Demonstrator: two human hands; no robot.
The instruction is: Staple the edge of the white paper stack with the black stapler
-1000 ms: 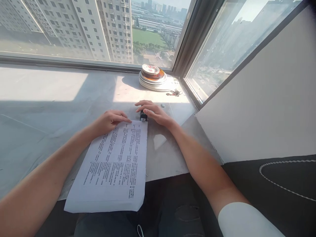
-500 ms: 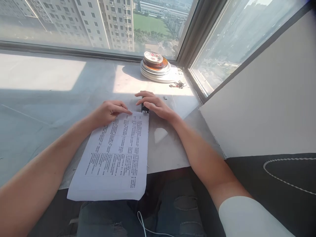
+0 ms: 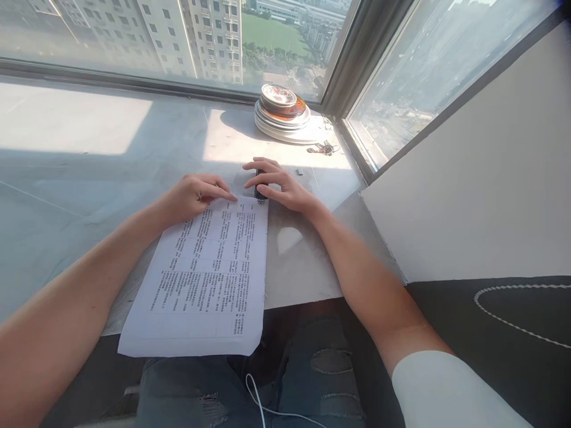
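Observation:
Printed sheets of paper lie along the sill, with their near end hanging past its front edge. My left hand is closed at the far left corner of the paper, its forefinger stretched out and pressing near the top edge. At the far right corner a small black stapler sits over the paper's edge. My right hand curves over the stapler, thumb on the near side and fingers across its top, covering much of it. Whether its jaws are pressed together cannot be made out.
A stack of plates stands by the window corner, with keys beside it. A small grey piece lies right of my right hand. A white wall bounds the sill on the right. A white cable hangs over my legs.
The view has tilted slightly, so everything sits a little higher. My right fingers have shifted slightly over the stapler; my left hand still presses the paper.

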